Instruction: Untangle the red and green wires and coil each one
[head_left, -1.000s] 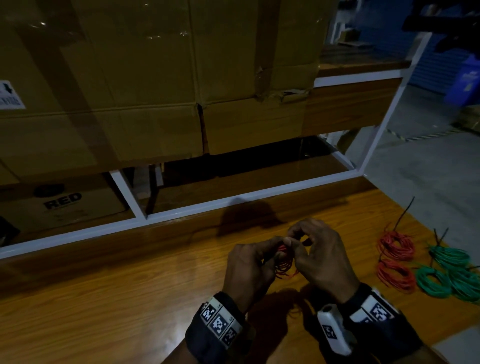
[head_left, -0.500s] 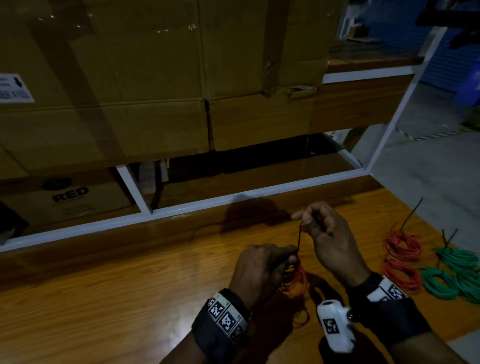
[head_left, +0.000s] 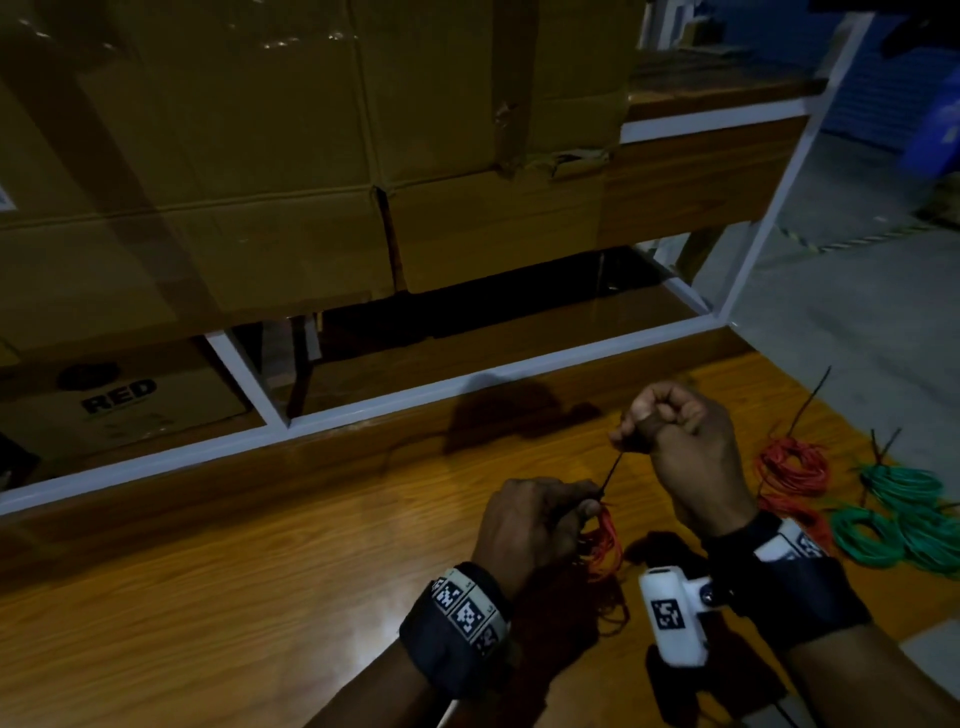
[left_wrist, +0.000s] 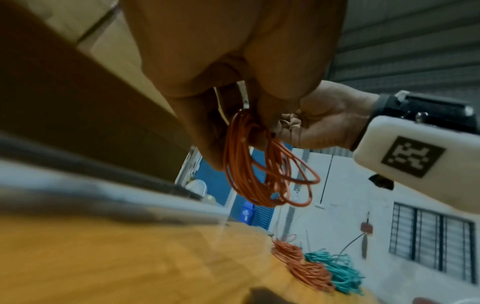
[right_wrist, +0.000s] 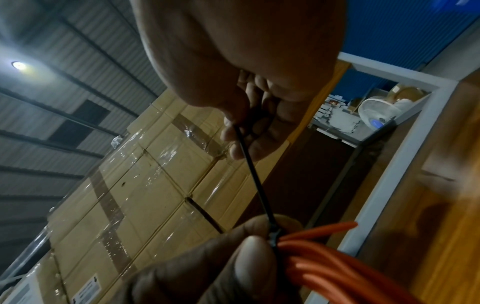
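The left hand (head_left: 535, 525) is clamped around a small coil of red wire (head_left: 602, 545), fingers curled over the top of the loops so the bundle dangles below and just to the right of the knuckles, held up off the counter (head_left: 260, 597). From the left wrist view the loops hang free under the fingertips (left_wrist: 272, 115). A thin black cable tie (head_left: 613, 470) is cinched around the coil right at the pinch point, and its tail runs up and to the right into the right hand (head_left: 680, 441), which is closed in a fist and pinching the tail between thumb and fingers. The right wrist view shows that strap pulled straight from the right hand's fingers (right_wrist: 233, 131) down to the tie head sitting against the red strands. So the coil sits between the two hands, lower and nearer the left one. Off to the right on the counter lie two more red coils (head_left: 792, 467), and just past them a few green coils (head_left: 904, 519), touching each other, some with black ties sticking up. Behind the counter there's a white metal rack (head_left: 363, 405) stacked with big cardboard boxes (head_left: 260, 156).
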